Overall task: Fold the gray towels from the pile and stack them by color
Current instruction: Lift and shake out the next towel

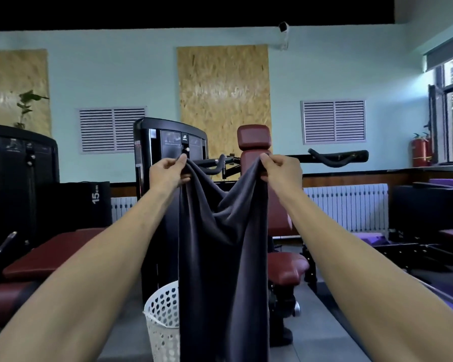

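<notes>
A dark gray towel (pixel 222 257) hangs lengthwise in front of me, held up at arm's length. My left hand (pixel 168 173) pinches its top left corner and my right hand (pixel 280 171) pinches its top right corner. The top edge sags in a V between the two hands. The towel's lower end runs out of the bottom of the view. No towel pile or folded stack is visible.
A white perforated basket (pixel 162 317) stands on the floor behind the towel's left side. A gym machine with a red seat (pixel 285 267) is straight ahead, a red padded bench (pixel 50 254) at left, radiators along the wall, black boxes at right.
</notes>
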Demonstrator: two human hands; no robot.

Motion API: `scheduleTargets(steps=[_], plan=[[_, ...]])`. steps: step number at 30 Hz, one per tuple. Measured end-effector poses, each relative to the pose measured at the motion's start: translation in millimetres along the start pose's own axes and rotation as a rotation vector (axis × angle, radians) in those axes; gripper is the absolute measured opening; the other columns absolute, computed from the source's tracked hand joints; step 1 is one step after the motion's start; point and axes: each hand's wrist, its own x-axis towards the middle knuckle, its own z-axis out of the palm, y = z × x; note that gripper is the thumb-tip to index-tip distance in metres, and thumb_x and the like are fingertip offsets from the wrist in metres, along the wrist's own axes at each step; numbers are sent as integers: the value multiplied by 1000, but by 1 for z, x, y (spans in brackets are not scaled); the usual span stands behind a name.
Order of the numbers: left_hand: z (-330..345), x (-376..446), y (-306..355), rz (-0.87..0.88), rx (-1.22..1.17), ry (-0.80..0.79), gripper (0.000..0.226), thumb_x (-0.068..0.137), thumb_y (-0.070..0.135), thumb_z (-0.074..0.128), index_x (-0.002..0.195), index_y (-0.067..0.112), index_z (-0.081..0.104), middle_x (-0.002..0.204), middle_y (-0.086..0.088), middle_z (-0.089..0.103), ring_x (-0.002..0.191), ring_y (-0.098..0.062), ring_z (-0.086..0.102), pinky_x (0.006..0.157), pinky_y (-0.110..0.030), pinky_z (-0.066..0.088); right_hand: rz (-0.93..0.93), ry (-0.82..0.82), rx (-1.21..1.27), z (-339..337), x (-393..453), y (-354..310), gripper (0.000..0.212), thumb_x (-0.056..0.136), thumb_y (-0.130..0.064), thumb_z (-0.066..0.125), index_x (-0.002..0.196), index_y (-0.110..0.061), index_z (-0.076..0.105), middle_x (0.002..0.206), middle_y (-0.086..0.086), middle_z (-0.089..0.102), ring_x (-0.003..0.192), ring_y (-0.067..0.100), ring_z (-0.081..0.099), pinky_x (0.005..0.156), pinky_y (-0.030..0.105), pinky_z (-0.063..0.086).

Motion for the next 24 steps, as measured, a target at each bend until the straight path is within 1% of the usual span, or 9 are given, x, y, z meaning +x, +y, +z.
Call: scheduleTargets(steps=[2,5,8,10,13,15,18,21,24], plan=[[-16,-20,-3,-36,30,8,19,93,24,68,80,13,61,80,-5,64,60,-14,65,60,-23,59,39,-12,-41,-5,-19,1,30,95,-32,64,68,-20,70,78,5,73,78,22,72,81,45,60],[-43,-60,-13,-87,136,16,22,92,29,69,77,15,60,68,-3,60,47,-11,57,51,-22,54,70,-16,-109,-19,-59,7,34,95,-34,62,71,-11,69,74,10,72,74,26,71,78,51,59],[-78,-120,-36,-131,349,-1,26,88,34,73,72,15,64,59,-4,53,43,-12,46,43,-19,39,136,-65,-207,-42,-128,16,34,98,-34,58,81,-8,71,72,7,70,58,8,65,67,35,57],[-102,-170,-58,-120,478,-12,28,84,36,75,68,16,67,57,-1,58,47,-9,50,51,-21,42,142,-88,-296,-58,-181,25,37,99,-36,57,79,-9,71,68,3,67,59,7,59,62,29,46],[-126,-234,-80,-94,598,-111,27,85,36,75,66,17,68,60,5,63,55,-6,54,59,-24,44,216,-58,-368,-75,-241,34,37,98,-34,56,78,-8,71,71,2,66,64,12,54,63,30,38],[-131,-257,-80,-69,575,-185,27,87,32,74,70,11,70,61,3,62,54,-4,52,58,-24,44,267,-21,-404,-82,-262,32,37,98,-32,56,73,-8,67,65,1,59,57,7,47,58,26,28],[-131,-278,-74,-29,527,-210,29,88,29,73,75,4,68,61,1,60,50,0,48,51,-18,40,277,-4,-366,-84,-279,31,40,97,-33,58,63,-12,63,60,-2,55,58,10,48,58,22,29],[-141,-304,-93,-123,521,-272,29,89,29,72,76,3,66,62,-2,61,54,-5,49,52,-20,38,276,-64,-364,-87,-309,48,40,94,-35,59,60,-14,63,61,0,61,68,18,55,66,30,38],[-164,-336,-141,-307,624,-387,30,89,30,72,77,4,67,69,-7,67,62,-13,57,60,-25,43,333,-191,-419,-97,-356,82,45,94,-30,61,59,-3,55,53,5,50,55,17,46,56,29,33]])
